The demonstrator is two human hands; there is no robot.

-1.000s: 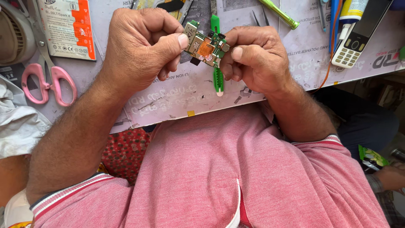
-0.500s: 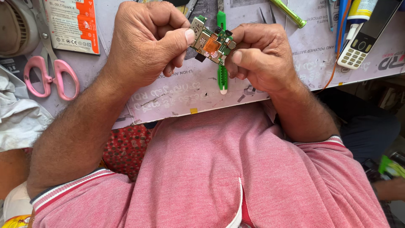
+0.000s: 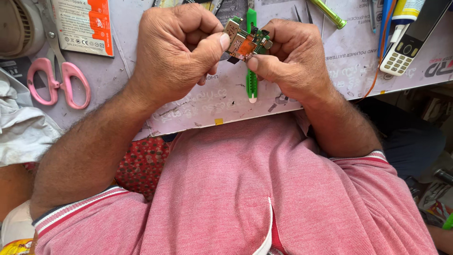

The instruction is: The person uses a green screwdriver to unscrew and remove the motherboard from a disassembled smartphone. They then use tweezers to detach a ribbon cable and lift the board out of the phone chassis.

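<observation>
A small circuit board (image 3: 246, 43) sits pinched between both hands above the desk (image 3: 198, 101), its long axis running across from one thumb to the other, tilted slightly. The left hand (image 3: 179, 49) is curled tight with its thumb pressed on the board's left end, and the right hand (image 3: 295, 59) is likewise closed, thumb under the right end. A green tool (image 3: 252, 78) lies on the desk just beneath them, pink scissors (image 3: 59, 78) well off to the left.
</observation>
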